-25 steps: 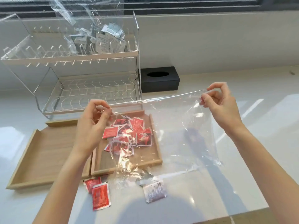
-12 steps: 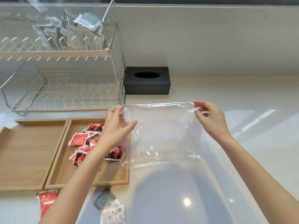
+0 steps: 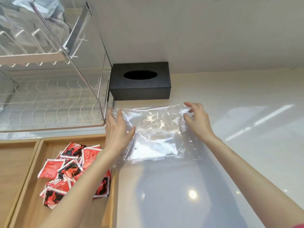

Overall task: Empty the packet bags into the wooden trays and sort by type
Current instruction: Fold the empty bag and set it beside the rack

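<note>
An empty clear plastic bag lies flat on the white counter, right of the trays and in front of the black box. My left hand rests on the bag's left edge with fingers spread. At the bag's upper right corner is my right hand, fingers loosely curled and touching the plastic. Several red sachets lie heaped in the right wooden tray. The left wooden tray shows bare wood. My left forearm covers part of the sachet heap.
A black tissue box stands against the wall behind the bag. A two-tier wire dish rack stands at the left, with grey packets on its upper shelf. White glossy counter stretches to the right.
Both hands carried the emptied bag from above the right tray to the counter on its right and laid it down flat. The view has shifted right and closer.
</note>
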### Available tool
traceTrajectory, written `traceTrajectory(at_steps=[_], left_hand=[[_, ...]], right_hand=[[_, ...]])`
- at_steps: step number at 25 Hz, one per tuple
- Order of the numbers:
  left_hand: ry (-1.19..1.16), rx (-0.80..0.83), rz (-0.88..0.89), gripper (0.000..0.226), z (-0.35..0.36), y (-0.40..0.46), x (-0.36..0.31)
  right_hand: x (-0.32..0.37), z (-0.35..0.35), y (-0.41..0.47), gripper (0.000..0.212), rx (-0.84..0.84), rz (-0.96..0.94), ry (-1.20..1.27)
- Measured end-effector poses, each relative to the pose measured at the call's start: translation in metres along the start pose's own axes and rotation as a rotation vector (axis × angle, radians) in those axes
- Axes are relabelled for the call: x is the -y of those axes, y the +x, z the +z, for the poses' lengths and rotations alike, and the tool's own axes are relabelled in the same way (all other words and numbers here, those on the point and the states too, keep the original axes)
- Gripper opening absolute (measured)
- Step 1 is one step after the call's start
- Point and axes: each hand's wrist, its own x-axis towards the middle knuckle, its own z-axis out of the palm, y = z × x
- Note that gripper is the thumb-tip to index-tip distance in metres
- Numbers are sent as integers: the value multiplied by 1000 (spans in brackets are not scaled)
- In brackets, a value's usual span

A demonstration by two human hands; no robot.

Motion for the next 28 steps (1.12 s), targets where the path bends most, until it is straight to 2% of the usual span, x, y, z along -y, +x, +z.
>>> traceTrajectory(at_steps=[2,5,7,9,12,17,28], left_hand=[[78,6,17,67,6,0,-1],[149,-16,109,59,12,-4,-7],[173,18,161,62,20,-9,-12],[209,93,171,66,35,-16,-14],[229,141,139,62,54,-15,-9],[261,41,156,68,63,-4,-1],[325,75,142,78,65,3,4]], right_hand=[[1,8,-2,49,31,5,-167],[12,16,-19,61,7,-190,-324],[17,27,-32,75,94,-278,-389],[13,42,-37,80,172,-274,-459],[4,58,-37,77,184,-239,-518],[5,73,-33,69,130,-254,-536],[8,83,-25,71,114,-284,-566]])
